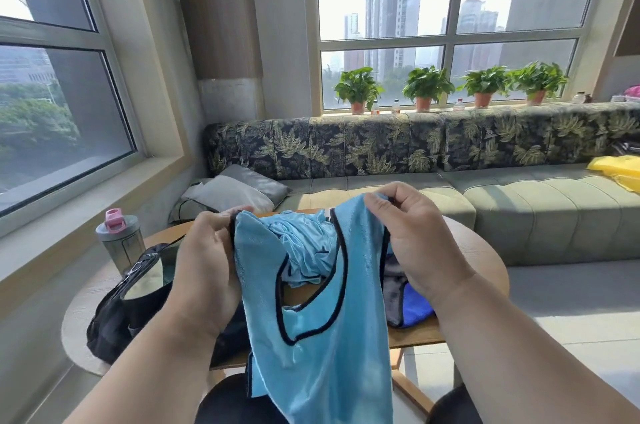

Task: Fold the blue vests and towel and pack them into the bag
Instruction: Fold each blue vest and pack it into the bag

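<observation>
A light blue mesh vest [322, 337] with dark trim is held up in the lower centre of the frame, its hem hanging down toward the bottom edge. One shoulder strap is pinched by the left hand [204, 264], fingers curled round the trim; the other strap is pinched by the right hand [415, 243] between thumb and fingertips. Behind the vest, a crumpled pile of further blue vests [304, 243] lies on the round wooden table [415, 333]. A folded towel [415, 306], royal blue with grey, is seen at the right of the pile, partly hidden by the right wrist. An open black bag [128, 306] rests on the table at lower left, and a grey bottle with a pink cap [119, 240] stands just behind it. A leaf-patterned sofa [381, 153] runs across the middle of the frame beneath potted plants [426, 87].
</observation>
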The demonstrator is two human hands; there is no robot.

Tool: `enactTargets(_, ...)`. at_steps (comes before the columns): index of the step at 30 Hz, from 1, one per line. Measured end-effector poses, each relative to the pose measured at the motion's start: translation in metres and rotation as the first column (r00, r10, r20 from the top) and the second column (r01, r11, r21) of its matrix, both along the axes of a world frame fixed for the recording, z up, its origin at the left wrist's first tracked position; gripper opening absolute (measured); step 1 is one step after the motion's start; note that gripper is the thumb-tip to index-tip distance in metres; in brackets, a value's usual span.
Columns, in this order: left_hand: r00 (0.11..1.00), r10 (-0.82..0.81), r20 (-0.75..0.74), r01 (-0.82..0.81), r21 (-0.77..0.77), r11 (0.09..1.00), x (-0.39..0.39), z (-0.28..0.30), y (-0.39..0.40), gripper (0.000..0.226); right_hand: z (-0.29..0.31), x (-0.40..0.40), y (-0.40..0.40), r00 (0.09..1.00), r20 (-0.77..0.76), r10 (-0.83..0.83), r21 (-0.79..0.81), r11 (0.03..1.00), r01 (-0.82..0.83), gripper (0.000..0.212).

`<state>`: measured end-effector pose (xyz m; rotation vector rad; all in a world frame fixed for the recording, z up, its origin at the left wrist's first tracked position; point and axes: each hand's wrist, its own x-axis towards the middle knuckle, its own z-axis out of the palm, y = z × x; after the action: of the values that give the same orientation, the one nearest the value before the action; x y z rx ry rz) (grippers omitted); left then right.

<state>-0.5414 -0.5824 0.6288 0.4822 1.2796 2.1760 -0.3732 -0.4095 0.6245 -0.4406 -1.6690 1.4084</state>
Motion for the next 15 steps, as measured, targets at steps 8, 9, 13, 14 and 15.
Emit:
enactTargets(8,0.937,0.226,-0.268,-0.287,-0.219,0.932,-0.022,-0.016,0.003,0.009,-0.006,-0.002,0.001,0.99,0.042,-0.133,0.011,0.991,0.133,0.019)
enactTargets(9,0.925,0.238,-0.297,-0.31,-0.226,0.923,-0.019,-0.017,0.003,0.009,-0.006,-0.002,0.0,0.989,0.063,-0.131,0.031,0.991,0.129,0.021)
enactTargets(13,0.864,0.212,-0.456,-0.341,-0.221,0.914,0.009,-0.016,0.008,0.01,-0.009,-0.007,-0.012,0.979,0.173,-0.111,0.078,0.992,0.099,0.028)
enactTargets(14,0.858,0.165,-0.486,-0.313,-0.241,0.919,0.019,-0.016,0.01,0.011,-0.01,-0.01,-0.018,0.977,0.194,-0.088,0.063,0.995,0.078,0.028)
enactTargets(15,0.853,0.116,-0.51,-0.287,-0.27,0.919,0.027,-0.018,0.013,0.012,-0.012,-0.013,-0.023,0.978,0.203,-0.055,0.038,0.998,0.048,0.028)
